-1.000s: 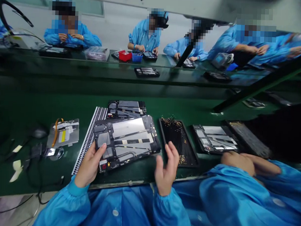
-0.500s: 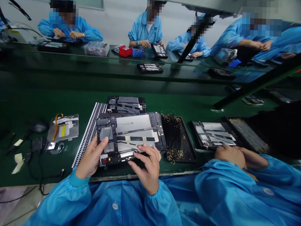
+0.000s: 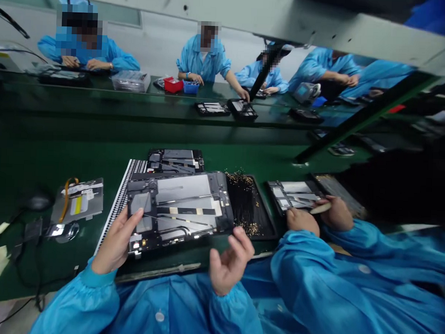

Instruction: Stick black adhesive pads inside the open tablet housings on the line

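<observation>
An opened tablet [image 3: 185, 185], its grey battery, boards and thin wires bare, is held slightly tilted above the bench. My left hand [image 3: 116, 241] grips its left edge, thumb on top and fingers underneath. Off the tablet's lower right corner, my right hand [image 3: 231, 262] is raised with its fingers loosely bent and apart; nothing shows in it. Behind lies a second opened tablet [image 3: 177, 158], partly covered by the first. A sheet with black-and-white rows [image 3: 113, 209] lies under the left side. Black cables with gold ends [image 3: 245, 202] fill a dark tray [image 3: 269, 227] at the right.
To the left are a metal plate with an orange ribbon [image 3: 78, 201], a mouse [image 3: 39, 202] and dark cords. At right, a co-worker's hands [image 3: 319, 216] are at another opened tablet [image 3: 292, 191]. A slanted green post [image 3: 340, 127] rises behind. More co-workers sit across the bench.
My right hand has left the tablet's lower edge and moved right, its fingers loosening. My left hand keeps its hold. The neighbour's hands have separated, and a co-worker opposite has set a tablet down.
</observation>
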`<state>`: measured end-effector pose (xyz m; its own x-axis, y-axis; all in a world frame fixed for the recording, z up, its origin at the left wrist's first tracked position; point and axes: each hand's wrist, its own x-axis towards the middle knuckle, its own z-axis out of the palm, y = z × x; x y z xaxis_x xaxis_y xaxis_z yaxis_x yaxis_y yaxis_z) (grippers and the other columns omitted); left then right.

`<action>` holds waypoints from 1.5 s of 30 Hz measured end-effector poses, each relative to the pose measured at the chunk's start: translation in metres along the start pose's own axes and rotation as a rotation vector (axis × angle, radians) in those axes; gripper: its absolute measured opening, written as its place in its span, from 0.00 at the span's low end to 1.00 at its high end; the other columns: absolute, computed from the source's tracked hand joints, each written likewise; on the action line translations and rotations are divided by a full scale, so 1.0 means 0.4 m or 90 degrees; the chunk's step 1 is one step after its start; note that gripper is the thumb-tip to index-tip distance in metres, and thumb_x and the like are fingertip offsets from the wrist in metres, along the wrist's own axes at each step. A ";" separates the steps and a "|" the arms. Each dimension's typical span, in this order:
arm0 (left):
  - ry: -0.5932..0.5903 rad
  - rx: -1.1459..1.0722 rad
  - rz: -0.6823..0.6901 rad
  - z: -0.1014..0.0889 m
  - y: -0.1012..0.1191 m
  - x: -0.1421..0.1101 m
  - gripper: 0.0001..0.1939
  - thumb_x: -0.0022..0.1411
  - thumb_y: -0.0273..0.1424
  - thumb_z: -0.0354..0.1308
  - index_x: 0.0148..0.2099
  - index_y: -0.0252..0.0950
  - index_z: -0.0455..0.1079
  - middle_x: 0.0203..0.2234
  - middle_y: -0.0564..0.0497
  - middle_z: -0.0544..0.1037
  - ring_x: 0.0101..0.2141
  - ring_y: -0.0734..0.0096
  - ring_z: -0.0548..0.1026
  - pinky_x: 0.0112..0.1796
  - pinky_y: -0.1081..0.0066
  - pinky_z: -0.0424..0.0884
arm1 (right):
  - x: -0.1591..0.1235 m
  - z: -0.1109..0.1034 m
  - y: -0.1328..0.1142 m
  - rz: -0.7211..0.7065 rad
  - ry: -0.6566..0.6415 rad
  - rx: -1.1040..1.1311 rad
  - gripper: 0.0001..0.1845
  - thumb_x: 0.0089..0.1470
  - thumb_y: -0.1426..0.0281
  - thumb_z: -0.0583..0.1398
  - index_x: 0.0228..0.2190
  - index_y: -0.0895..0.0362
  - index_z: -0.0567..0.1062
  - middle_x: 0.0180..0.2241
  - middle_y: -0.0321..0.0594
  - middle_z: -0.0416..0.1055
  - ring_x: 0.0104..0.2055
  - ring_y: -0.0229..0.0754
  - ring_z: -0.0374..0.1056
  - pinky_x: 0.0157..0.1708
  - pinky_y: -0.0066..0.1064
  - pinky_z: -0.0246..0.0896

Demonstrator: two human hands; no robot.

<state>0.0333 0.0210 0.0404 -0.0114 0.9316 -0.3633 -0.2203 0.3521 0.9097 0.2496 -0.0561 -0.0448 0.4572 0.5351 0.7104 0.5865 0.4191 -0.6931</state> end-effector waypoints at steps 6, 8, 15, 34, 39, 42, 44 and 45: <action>0.045 -0.021 0.027 0.020 0.026 0.015 0.36 0.52 0.44 0.69 0.62 0.44 0.66 0.47 0.50 0.82 0.44 0.58 0.81 0.43 0.65 0.80 | 0.080 0.027 0.024 0.521 -0.099 0.478 0.37 0.58 0.63 0.63 0.65 0.47 0.57 0.59 0.47 0.67 0.57 0.48 0.68 0.58 0.51 0.63; 0.052 -0.030 0.021 0.041 0.032 0.016 0.34 0.54 0.43 0.68 0.61 0.44 0.67 0.46 0.50 0.82 0.43 0.58 0.81 0.43 0.65 0.80 | 0.101 0.044 0.024 0.549 -0.112 0.573 0.38 0.54 0.65 0.66 0.63 0.48 0.60 0.51 0.45 0.74 0.51 0.45 0.72 0.52 0.46 0.69; 0.056 -0.028 0.024 0.089 0.034 0.018 0.31 0.55 0.43 0.68 0.60 0.45 0.68 0.44 0.51 0.83 0.43 0.60 0.82 0.44 0.65 0.80 | 0.127 0.053 0.048 0.546 -0.033 0.601 0.31 0.47 0.63 0.71 0.52 0.50 0.71 0.43 0.40 0.78 0.45 0.42 0.74 0.42 0.34 0.73; 0.017 0.008 0.073 0.195 0.042 -0.001 0.34 0.53 0.45 0.69 0.61 0.48 0.67 0.49 0.53 0.81 0.48 0.59 0.79 0.50 0.64 0.77 | 0.168 0.040 0.085 0.533 0.104 0.624 0.24 0.47 0.60 0.70 0.45 0.52 0.73 0.44 0.40 0.77 0.43 0.39 0.73 0.39 0.30 0.71; 0.007 -0.010 -0.004 0.230 0.053 0.008 0.29 0.55 0.40 0.68 0.59 0.45 0.69 0.46 0.51 0.82 0.44 0.59 0.81 0.46 0.63 0.79 | 0.187 0.021 0.102 0.560 0.139 0.655 0.17 0.55 0.53 0.65 0.38 0.53 0.73 0.36 0.36 0.76 0.37 0.38 0.73 0.36 0.31 0.72; -0.010 -0.012 -0.004 0.252 0.047 0.005 0.27 0.57 0.39 0.67 0.58 0.45 0.69 0.46 0.51 0.82 0.45 0.60 0.81 0.47 0.63 0.79 | 0.196 0.015 0.114 0.564 0.160 0.650 0.17 0.54 0.54 0.66 0.38 0.53 0.73 0.37 0.36 0.76 0.38 0.38 0.73 0.36 0.31 0.72; -0.015 -0.011 0.020 0.273 0.040 -0.003 0.26 0.58 0.40 0.66 0.58 0.45 0.69 0.47 0.52 0.81 0.47 0.60 0.80 0.48 0.63 0.78 | 0.204 0.014 0.121 0.568 0.192 0.655 0.16 0.55 0.55 0.66 0.38 0.52 0.73 0.38 0.35 0.77 0.38 0.37 0.73 0.37 0.31 0.72; -0.017 -0.011 0.030 0.284 0.037 -0.009 0.26 0.58 0.41 0.66 0.58 0.46 0.69 0.48 0.52 0.81 0.48 0.59 0.79 0.49 0.62 0.78 | 0.208 0.014 0.125 0.570 0.212 0.656 0.16 0.55 0.55 0.66 0.38 0.52 0.74 0.38 0.35 0.77 0.38 0.36 0.73 0.37 0.30 0.72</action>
<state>0.1409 0.0333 0.0778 0.0035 0.9494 -0.3142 -0.2377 0.3060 0.9219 0.3134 0.0134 -0.0210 0.6302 0.7672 -0.1193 -0.6644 0.4534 -0.5941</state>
